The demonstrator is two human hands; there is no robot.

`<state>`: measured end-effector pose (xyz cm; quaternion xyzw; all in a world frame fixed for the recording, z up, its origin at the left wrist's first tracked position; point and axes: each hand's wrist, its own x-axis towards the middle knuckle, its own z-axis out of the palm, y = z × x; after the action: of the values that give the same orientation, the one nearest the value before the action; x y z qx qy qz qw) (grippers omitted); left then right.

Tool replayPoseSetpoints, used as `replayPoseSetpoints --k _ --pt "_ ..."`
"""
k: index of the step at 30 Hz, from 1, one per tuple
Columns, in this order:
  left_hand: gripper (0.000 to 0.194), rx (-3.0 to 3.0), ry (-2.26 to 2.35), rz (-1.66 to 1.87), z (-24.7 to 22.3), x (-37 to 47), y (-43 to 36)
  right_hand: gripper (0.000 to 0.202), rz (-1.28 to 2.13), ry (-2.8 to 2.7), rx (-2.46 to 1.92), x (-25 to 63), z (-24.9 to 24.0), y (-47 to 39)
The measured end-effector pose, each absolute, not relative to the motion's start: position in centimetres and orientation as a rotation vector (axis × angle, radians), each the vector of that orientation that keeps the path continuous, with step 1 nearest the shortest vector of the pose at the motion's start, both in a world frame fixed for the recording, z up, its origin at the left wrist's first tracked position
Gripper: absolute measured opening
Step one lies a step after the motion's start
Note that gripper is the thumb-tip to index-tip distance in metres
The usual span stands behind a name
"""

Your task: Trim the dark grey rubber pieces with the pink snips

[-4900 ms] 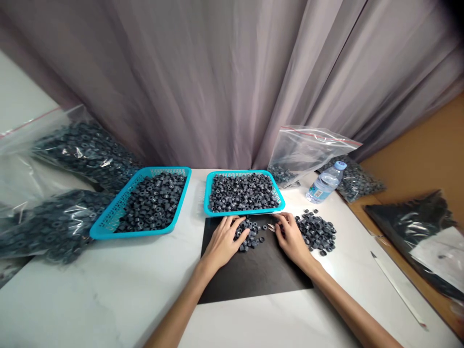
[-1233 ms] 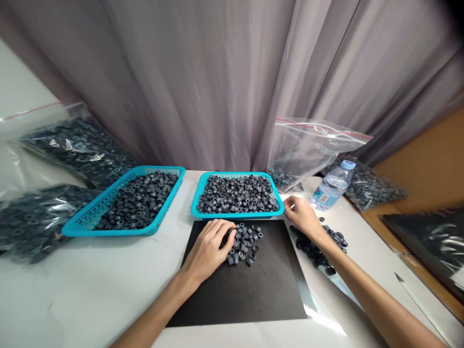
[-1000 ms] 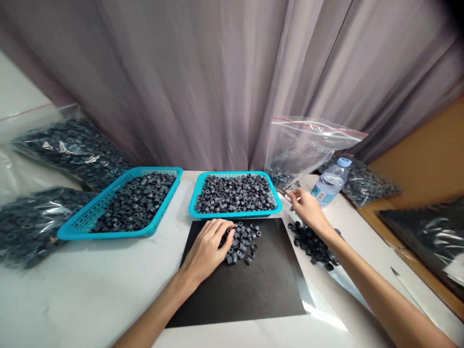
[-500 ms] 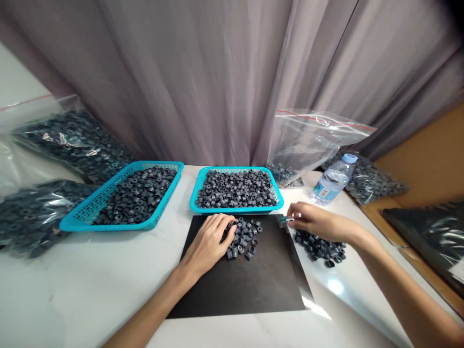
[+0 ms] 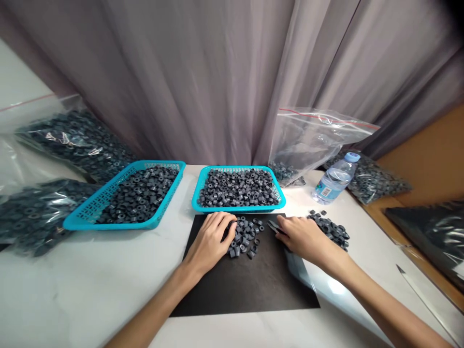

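My left hand point(image 5: 212, 237) rests on the black mat point(image 5: 242, 290) at the left edge of a loose pile of small dark grey plastic rings point(image 5: 246, 234). Its fingers are curled and the thumb comes near the forefinger; whatever lies between them is hidden. My right hand point(image 5: 302, 237) is closed on slim tweezers point(image 5: 276, 227), whose tips point left toward the pile, a short way apart from it. A second heap of rings point(image 5: 331, 229) lies on the white table just beyond my right hand, partly covered by it.
Two turquoise baskets full of rings stand behind, one at the left point(image 5: 155, 224) and one in the middle point(image 5: 239, 210). Bags of rings point(image 5: 83, 140) lie at far left. A zip bag point(image 5: 308, 140) and a water bottle point(image 5: 335, 179) stand at back right.
My right hand has moved left and down, from the mat's right edge over onto the mat, bringing the tweezers closer to the pile. My left hand has stayed beside the pile.
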<state>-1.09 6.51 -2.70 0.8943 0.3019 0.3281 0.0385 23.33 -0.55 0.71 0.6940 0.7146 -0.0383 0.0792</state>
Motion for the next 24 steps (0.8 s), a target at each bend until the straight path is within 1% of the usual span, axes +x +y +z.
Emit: replayPoseSetpoints --k 6,12,16,19,24 --pt "0.011 2.76 0.879 1.036 -2.8 -1.3 6.5 0.019 -0.07 2.144 2.076 23.2 -0.1 -0.2" --pt "0.009 2.673 0.864 1.195 -2.2 -1.4 6.8 0.02 0.014 2.145 2.103 22.2 -1.1 -0.7" --pt "0.01 2.578 0.98 1.273 -1.3 -2.4 7.5 0.018 0.092 2.206 2.134 22.2 -1.1 -1.2" --pt "0.012 2.523 1.11 1.269 -0.6 -3.0 8.7 0.019 0.19 2.275 2.174 21.5 -0.9 -1.5" --pt "0.02 2.556 1.181 1.096 0.5 -2.3 12.1 0.002 0.36 2.582 2.178 18.9 -2.1 -1.4"
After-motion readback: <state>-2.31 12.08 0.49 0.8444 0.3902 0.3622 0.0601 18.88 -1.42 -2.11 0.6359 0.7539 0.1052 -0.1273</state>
